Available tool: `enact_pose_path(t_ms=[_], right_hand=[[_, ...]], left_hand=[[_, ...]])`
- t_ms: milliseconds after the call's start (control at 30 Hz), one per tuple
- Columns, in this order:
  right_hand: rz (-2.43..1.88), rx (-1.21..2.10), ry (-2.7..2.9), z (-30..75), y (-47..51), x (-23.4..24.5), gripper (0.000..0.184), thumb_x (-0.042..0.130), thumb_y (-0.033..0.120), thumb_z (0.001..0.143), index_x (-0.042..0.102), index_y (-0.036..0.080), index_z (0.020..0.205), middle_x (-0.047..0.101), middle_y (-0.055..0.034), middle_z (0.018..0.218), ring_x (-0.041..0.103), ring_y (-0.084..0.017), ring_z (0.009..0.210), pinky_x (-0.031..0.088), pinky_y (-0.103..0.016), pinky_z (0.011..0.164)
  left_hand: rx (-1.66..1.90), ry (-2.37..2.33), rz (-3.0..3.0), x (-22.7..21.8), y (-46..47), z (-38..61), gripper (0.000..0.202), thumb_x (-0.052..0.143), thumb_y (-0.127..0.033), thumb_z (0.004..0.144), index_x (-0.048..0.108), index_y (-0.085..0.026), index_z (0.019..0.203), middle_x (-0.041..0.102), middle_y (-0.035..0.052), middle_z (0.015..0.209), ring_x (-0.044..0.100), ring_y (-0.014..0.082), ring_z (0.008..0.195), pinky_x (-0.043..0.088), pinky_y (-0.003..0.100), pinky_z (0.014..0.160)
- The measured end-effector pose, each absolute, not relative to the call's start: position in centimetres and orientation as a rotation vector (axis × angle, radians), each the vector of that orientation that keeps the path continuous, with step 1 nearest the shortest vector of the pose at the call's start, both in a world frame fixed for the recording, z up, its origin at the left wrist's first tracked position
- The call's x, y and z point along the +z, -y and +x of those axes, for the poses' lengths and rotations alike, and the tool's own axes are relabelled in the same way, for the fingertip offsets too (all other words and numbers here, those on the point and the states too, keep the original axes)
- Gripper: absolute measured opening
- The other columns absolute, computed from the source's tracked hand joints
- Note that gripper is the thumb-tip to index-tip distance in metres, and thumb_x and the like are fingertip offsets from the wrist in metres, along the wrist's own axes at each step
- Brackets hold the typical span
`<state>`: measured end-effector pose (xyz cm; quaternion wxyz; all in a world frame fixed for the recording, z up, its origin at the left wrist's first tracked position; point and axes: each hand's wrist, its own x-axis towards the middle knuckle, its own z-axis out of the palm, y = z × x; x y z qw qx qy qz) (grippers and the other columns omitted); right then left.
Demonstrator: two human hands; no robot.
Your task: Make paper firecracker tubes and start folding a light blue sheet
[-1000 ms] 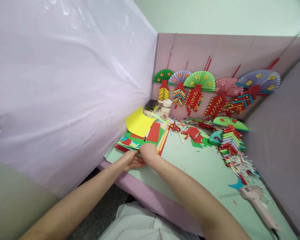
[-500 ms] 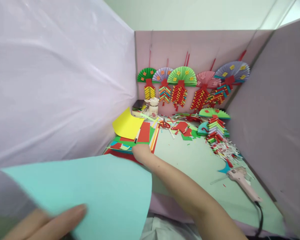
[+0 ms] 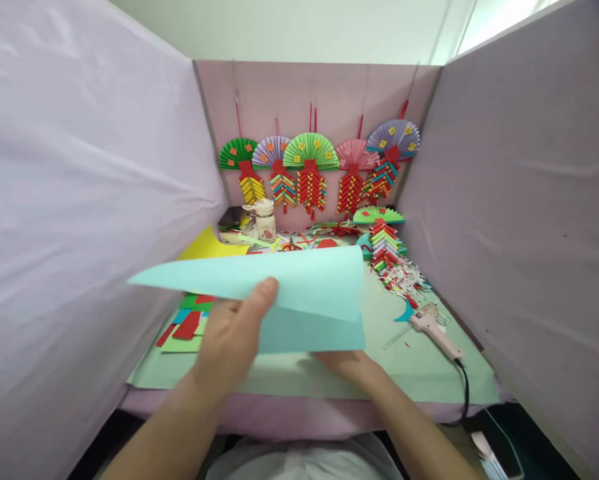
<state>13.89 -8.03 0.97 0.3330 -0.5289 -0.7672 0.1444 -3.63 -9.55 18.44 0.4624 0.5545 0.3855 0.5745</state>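
A light blue sheet of paper (image 3: 309, 293) hangs curved over the middle of the green desk mat (image 3: 414, 367). My left hand (image 3: 232, 337) pinches its near left part, thumb on top. My right hand (image 3: 349, 363) is under the sheet's lower right edge, its fingers hidden by the paper. A stack of coloured paper sheets (image 3: 189, 320) lies at the left, partly covered by the blue sheet.
A pink glue gun (image 3: 432, 327) with a black cord lies at the right. Folded paper fans (image 3: 310, 163) hang on the back wall, and more paper fans (image 3: 384, 240) and paper scraps lie below them. A small jar (image 3: 264, 220) stands at the back left. Lilac partitions enclose three sides.
My left hand has carried the blue sheet from the lower left to the middle of the desk. My right hand has left the paper stack and gone under the sheet. The view has swung right.
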Motion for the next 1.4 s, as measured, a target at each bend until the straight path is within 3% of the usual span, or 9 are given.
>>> enact_pose_path(t_ms=[267,367,467,600,833,1067,1233,1333,1400], right_hand=[[-1.649,0.714,1.652,24.0,15.1,0.8,0.027,0.048,0.032,0.089,0.068,0.019,0.102,0.072,-0.0066,0.101,0.067,-0.022,0.089,0.052,-0.032,0.077],[-1.789,0.583,1.55,26.4,16.1,-0.3,0.029,0.05,0.04,0.089,0.066,0.019,0.1,0.07,-0.0081,0.101,0.066,-0.022,0.092,0.051,-0.034,0.082],[-1.814,0.494,1.555,26.6,16.2,-1.0,0.027,0.049,0.04,0.09,0.064,0.02,0.102,0.069,-0.0079,0.102,0.065,-0.022,0.093,0.05,-0.035,0.083],[-1.693,0.419,1.683,24.2,16.4,0.1,0.023,0.045,0.033,0.094,0.062,0.02,0.103,0.066,-0.0082,0.101,0.062,-0.02,0.094,0.05,-0.034,0.084],[-1.352,0.422,2.147,20.0,18.2,3.1,0.041,0.066,0.03,0.083,0.057,0.023,0.123,0.057,-0.01,0.127,0.048,-0.022,0.121,0.041,-0.039,0.103],[-1.39,0.31,2.22,19.5,17.2,1.7,0.036,0.059,0.012,0.085,0.06,0.024,0.12,0.066,-0.0061,0.115,0.056,-0.019,0.106,0.045,-0.037,0.096],[-1.388,0.219,2.159,20.2,16.5,0.8,0.034,0.049,0.006,0.087,0.065,0.022,0.111,0.069,-0.0064,0.105,0.06,-0.018,0.099,0.05,-0.034,0.087],[-1.367,0.168,2.162,20.5,16.3,0.0,0.041,0.042,0.003,0.086,0.064,0.022,0.116,0.067,-0.0083,0.115,0.057,-0.019,0.11,0.049,-0.036,0.094],[-1.355,0.143,2.182,20.5,16.1,-0.7,0.044,0.041,0.002,0.084,0.063,0.022,0.116,0.064,-0.0087,0.121,0.055,-0.02,0.116,0.048,-0.037,0.097]], left_hand=[[0.784,-1.089,1.355,3.8,15.7,-0.8,0.047,0.06,-0.054,0.08,0.07,-0.016,0.106,0.069,0.0124,0.115,0.042,0.0288,0.134,0.018,0.038,0.118],[0.743,-1.103,1.074,-0.4,16.5,0.4,0.044,0.059,-0.056,0.081,0.071,-0.015,0.092,0.072,0.0142,0.104,0.057,0.0308,0.118,0.034,0.04,0.112],[0.71,-1.056,0.671,-2.3,16.7,1.7,0.036,0.063,-0.051,0.081,0.065,-0.015,0.09,0.073,0.0125,0.086,0.07,0.031,0.089,0.054,0.044,0.089],[0.73,-1.069,0.362,-1.9,16.5,2.4,0.027,0.063,-0.039,0.086,0.058,-0.012,0.089,0.071,0.0124,0.081,0.072,0.0276,0.076,0.059,0.037,0.072],[0.698,-0.772,0.258,-0.4,15.8,2.3,0.038,0.051,-0.038,0.093,0.059,-0.006,0.113,0.068,0.0204,0.107,0.067,0.0279,0.1,0.053,0.037,0.088],[0.585,-0.71,0.259,-1.6,15.3,2.0,0.032,0.063,-0.037,0.085,0.065,-0.013,0.107,0.062,0.0172,0.125,0.055,0.0254,0.122,0.043,0.033,0.102],[0.064,-0.657,0.845,3.0,14.0,-2.3,0.037,0.073,-0.042,0.075,0.071,-0.021,0.105,0.068,0.0106,0.117,0.063,0.0273,0.11,0.043,0.037,0.1],[0.148,-0.745,1.433,6.8,10.7,-4.9,0.033,0.061,-0.048,0.082,0.075,-0.02,0.094,0.073,0.0082,0.101,0.065,0.0259,0.101,0.047,0.034,0.094],[0.368,-0.897,1.746,8.0,6.8,-5.5,0.036,0.055,-0.048,0.086,0.071,-0.025,0.107,0.069,0.0058,0.115,0.06,0.0243,0.11,0.046,0.032,0.096]])
